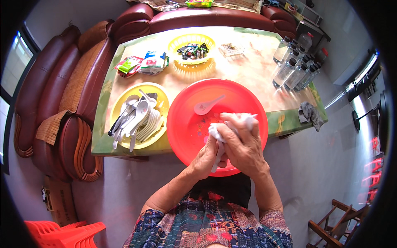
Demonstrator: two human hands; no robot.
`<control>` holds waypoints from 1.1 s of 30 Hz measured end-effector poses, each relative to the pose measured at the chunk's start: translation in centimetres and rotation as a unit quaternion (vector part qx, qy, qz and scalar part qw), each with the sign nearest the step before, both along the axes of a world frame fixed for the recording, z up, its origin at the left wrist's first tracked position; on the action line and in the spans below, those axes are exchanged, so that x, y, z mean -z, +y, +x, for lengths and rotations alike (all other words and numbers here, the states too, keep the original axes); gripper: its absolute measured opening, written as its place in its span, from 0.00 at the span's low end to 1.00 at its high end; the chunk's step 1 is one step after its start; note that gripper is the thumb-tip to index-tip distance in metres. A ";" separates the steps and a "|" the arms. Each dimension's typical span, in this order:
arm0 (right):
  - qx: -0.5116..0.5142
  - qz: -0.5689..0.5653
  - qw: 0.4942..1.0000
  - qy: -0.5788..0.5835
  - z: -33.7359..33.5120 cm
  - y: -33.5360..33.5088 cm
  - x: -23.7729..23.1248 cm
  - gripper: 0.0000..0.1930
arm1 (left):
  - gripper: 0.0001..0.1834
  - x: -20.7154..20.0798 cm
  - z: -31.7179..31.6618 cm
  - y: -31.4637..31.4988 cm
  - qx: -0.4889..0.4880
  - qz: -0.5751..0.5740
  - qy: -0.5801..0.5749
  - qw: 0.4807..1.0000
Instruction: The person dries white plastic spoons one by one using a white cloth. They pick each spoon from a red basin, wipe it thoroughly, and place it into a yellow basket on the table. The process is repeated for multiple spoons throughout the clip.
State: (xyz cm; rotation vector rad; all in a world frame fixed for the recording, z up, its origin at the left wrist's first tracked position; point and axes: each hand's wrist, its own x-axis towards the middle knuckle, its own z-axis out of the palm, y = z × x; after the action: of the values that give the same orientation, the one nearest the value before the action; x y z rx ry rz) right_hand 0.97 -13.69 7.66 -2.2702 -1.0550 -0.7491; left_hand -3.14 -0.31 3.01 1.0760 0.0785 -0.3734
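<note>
Over the red basin (186, 136), both my hands are closed together. My left hand (204, 160) grips a white spoon (218, 158) by its handle, which points down. My right hand (244, 144) presses a white cloth or tissue (248, 120) around the upper part of the spoon, so the bowl is hidden. Another pale soup spoon (205, 107) lies inside the basin, beyond my hands. To the left, a yellow basin (163, 93) holds a heap of white spoons (142, 120) and some metal ones.
Toward the back stand a yellow basket (173, 42) of small dark packets, several packets (153, 62) and a clear plastic box (231, 50). Several glass bottles (285, 74) cluster at the right. A grey rag (310, 115) hangs over the table's right corner. A sofa (74, 74) borders the left.
</note>
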 end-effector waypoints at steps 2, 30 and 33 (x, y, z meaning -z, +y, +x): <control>-0.016 -0.054 0.998 -0.008 0.7 0.0 0.4 0.18 | 0.41 -0.1 0.4 1.0 0.050 -0.028 -0.015 0.998; 0.019 0.318 0.939 0.130 3.0 1.0 3.6 0.20 | 0.15 -0.4 0.8 0.3 0.012 -0.136 0.045 0.990; -0.015 0.182 0.980 0.086 2.0 0.7 3.9 0.23 | 0.16 -0.4 1.3 1.1 -0.015 -0.156 0.041 0.987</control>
State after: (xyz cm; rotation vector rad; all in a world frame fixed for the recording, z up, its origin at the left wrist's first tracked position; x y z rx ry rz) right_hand 3.00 -13.00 3.79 -1.9617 -0.7969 -0.6590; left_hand -1.83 0.76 3.41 0.7495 0.1052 -0.3884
